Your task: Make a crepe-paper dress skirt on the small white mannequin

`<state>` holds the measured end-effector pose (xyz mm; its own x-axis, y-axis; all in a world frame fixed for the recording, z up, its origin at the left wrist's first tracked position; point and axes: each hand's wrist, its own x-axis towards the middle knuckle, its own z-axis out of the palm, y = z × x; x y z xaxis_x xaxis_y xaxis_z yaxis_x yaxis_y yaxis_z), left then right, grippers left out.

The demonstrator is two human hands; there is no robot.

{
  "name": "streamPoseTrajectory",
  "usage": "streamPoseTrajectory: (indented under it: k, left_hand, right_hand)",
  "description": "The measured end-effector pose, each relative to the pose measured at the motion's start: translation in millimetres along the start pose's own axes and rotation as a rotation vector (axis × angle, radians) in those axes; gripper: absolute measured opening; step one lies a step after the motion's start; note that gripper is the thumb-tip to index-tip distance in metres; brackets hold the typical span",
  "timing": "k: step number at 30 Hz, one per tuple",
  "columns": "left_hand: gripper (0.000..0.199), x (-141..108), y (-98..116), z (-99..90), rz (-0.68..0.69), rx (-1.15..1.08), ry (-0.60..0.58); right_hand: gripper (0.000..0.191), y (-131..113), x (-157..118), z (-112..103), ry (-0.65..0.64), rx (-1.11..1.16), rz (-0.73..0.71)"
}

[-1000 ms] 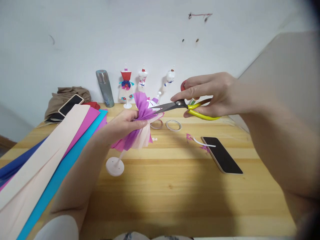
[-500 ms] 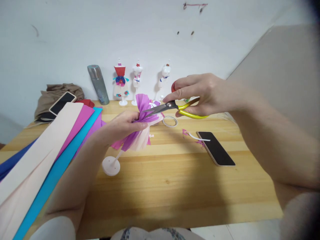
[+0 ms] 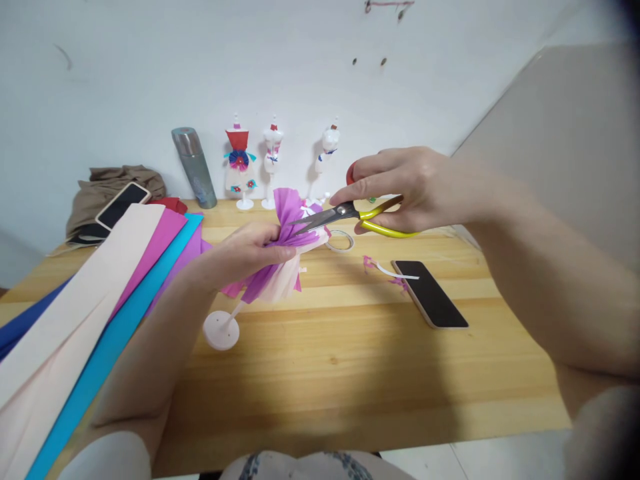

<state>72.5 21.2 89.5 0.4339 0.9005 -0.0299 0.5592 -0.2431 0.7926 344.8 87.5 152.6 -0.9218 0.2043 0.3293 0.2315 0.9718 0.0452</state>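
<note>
My left hand (image 3: 253,252) is closed around a small mannequin wrapped in purple and cream crepe paper (image 3: 283,280). The mannequin lies tilted, its round white base (image 3: 221,331) toward me and its upper end pointing away to the right. My right hand (image 3: 400,190) grips scissors with yellow handles (image 3: 387,229). Their dark blades reach left into the gathered purple paper, just beside my left fingers. The blade tips are partly lost against the folds, and I cannot tell whether they touch the paper.
Long crepe paper strips (image 3: 100,293) lie at the left. Three small mannequins (image 3: 240,163) and a thermos (image 3: 195,167) stand by the wall. A tape roll (image 3: 341,241) sits behind the scissors. One phone (image 3: 433,293) lies at the right, another phone (image 3: 123,205) on brown cloth (image 3: 90,200).
The scissors and right hand have shifted very slightly to the right. The left hand keeps its hold on the mannequin, and the whole view has moved a little.
</note>
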Motion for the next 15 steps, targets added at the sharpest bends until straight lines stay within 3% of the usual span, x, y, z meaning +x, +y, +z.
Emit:
streamPoseTrajectory:
  k: [15]
  left_hand:
    - [0.03,-3.3,6.2,0.4,-0.046,-0.056,-0.01]
  right_hand:
    - [0.034,-1.9,2.9,-1.7,-0.025,-0.017,-0.029]
